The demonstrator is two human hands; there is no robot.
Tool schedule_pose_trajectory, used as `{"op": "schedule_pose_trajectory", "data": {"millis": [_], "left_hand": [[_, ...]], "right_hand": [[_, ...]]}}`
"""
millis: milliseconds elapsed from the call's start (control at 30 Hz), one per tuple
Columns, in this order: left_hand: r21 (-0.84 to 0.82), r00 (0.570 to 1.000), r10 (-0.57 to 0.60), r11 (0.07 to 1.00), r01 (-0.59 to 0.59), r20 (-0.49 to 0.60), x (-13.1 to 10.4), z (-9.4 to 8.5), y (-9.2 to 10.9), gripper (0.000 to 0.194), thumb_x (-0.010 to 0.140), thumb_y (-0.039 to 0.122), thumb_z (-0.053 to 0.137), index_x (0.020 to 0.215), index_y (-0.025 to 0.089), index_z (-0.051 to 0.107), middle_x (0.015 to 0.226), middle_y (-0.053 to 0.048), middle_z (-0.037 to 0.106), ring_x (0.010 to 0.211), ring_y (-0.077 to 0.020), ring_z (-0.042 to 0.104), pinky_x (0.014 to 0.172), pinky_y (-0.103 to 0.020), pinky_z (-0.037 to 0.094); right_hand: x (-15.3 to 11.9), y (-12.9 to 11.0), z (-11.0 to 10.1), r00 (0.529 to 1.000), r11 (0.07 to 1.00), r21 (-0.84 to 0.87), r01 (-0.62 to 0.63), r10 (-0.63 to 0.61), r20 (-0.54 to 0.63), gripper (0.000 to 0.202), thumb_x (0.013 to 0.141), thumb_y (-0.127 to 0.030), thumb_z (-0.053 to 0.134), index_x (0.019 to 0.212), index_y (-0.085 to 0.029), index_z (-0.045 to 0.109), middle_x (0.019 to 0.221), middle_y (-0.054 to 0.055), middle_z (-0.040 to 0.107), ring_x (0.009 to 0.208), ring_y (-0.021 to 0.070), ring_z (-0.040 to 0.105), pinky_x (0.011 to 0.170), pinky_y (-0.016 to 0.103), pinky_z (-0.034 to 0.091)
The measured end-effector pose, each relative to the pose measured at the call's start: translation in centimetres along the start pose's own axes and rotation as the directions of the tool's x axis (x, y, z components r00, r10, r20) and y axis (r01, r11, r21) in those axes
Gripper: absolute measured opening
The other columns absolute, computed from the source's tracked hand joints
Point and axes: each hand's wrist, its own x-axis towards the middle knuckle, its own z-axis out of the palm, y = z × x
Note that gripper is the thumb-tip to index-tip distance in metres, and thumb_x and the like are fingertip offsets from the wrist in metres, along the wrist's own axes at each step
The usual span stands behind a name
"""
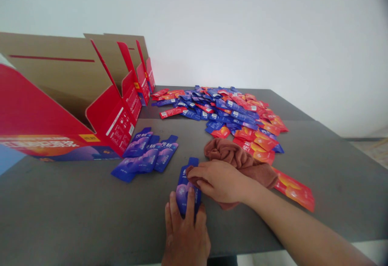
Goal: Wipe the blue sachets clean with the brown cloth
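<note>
A blue sachet (182, 193) with a purple round print lies flat on the table in front of me. My left hand (187, 233) rests on its near end, fingers spread and pressing it down. A brown cloth (233, 155) is bunched in my right hand (222, 180), and a fold of it under the fingertips touches the sachet's upper right part. The rest of the cloth trails to the right, partly over a red-orange sachet (295, 189). Left of the sachet, several blue sachets (147, 155) lie in a small overlapping group.
Open red cardboard boxes (113, 122) stand in a row along the left side. A large heap of blue and red sachets (224, 108) spreads over the far part of the grey table (75, 213). Behind it rises a white wall (242, 27).
</note>
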Motion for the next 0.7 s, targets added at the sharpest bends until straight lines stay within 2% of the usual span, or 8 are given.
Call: {"op": "schedule_pose_trajectory", "data": {"millis": [200, 367, 700], "left_hand": [[-0.003, 1.000, 0.006, 1.000, -0.006, -0.004, 0.09, -0.07, 0.03, 0.036, 0.061, 0.027, 0.073, 0.096, 0.025, 0.067, 0.127, -0.004, 0.056, 0.121, -0.0444, 0.038, 0.097, -0.058, 0.039], [0.001, 1.000, 0.016, 1.000, -0.016, -0.005, 0.01, -0.02, -0.06, 0.040, 0.061, 0.028, 0.072, 0.101, 0.025, 0.065, 0.127, -0.004, 0.055, 0.122, -0.0448, 0.037, 0.098, -0.058, 0.038], [0.000, 1.000, 0.018, 1.000, -0.018, -0.009, -0.02, 0.05, -0.12, 0.038, 0.062, 0.029, 0.072, 0.099, 0.026, 0.066, 0.128, -0.004, 0.055, 0.122, -0.0444, 0.037, 0.097, -0.058, 0.039]], "right_hand": [[-0.05, 0.01, -0.20, 0.999, 0.999, 0.011, 0.051, -0.051, 0.014, 0.022, 0.088, -0.023, 0.040, 0.101, -0.023, 0.057, 0.093, 0.002, 0.063, 0.082, 0.0162, 0.057, 0.068, 0.027, 0.035], [-0.10, -0.07, -0.22, 1.000, 1.000, 0.022, 0.018, -0.018, 0.024, 0.021, 0.089, -0.023, 0.039, 0.097, -0.022, 0.058, 0.094, 0.003, 0.063, 0.085, 0.0167, 0.058, 0.072, 0.027, 0.036], [-0.11, 0.18, 0.21, 1.000, 1.000, 0.014, 0.014, -0.013, -0.020, 0.024, 0.089, -0.025, 0.039, 0.105, -0.023, 0.057, 0.095, 0.003, 0.063, 0.084, 0.0170, 0.057, 0.070, 0.028, 0.035]]}}
